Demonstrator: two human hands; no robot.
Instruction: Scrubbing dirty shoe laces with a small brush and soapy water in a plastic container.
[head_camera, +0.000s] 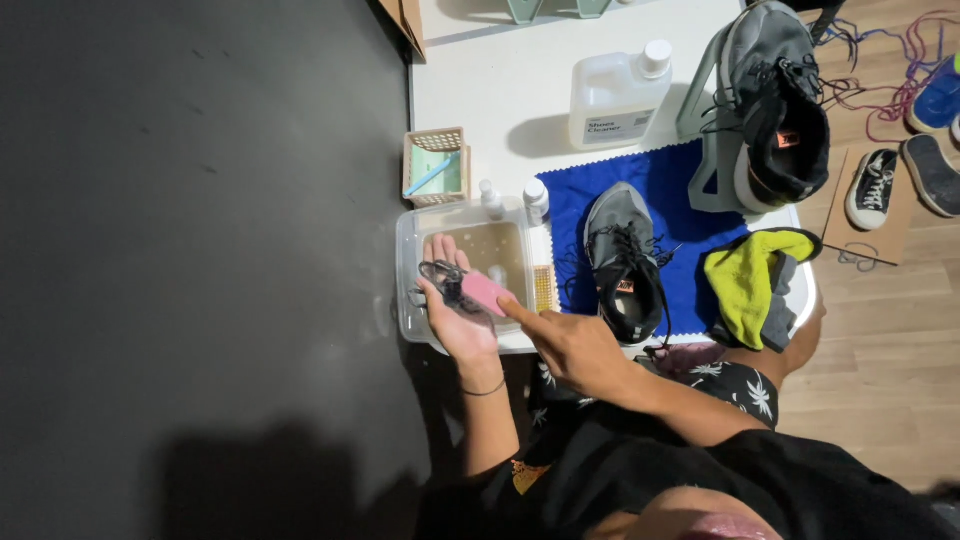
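My left hand (455, 310) lies palm up over a clear plastic tub (408, 262) of murky water, holding a pink pad (487, 292) and a tangle of dark shoelace (442, 276). My right hand (570, 345) reaches in from the right, its index finger touching the pink pad. A grey and black sneaker (622, 262) rests on a blue cloth (672, 190) just right of the tub. A brush (544, 287) lies along the tub's right edge.
A white jug of liquid (615, 97), two small bottles (512, 198) and a small basket (436, 166) stand behind the tub. A second sneaker (775, 100) sits on a stand. Yellow and grey cloths (755, 285) lie at the table's right edge. Shoes and laces lie on the wooden floor.
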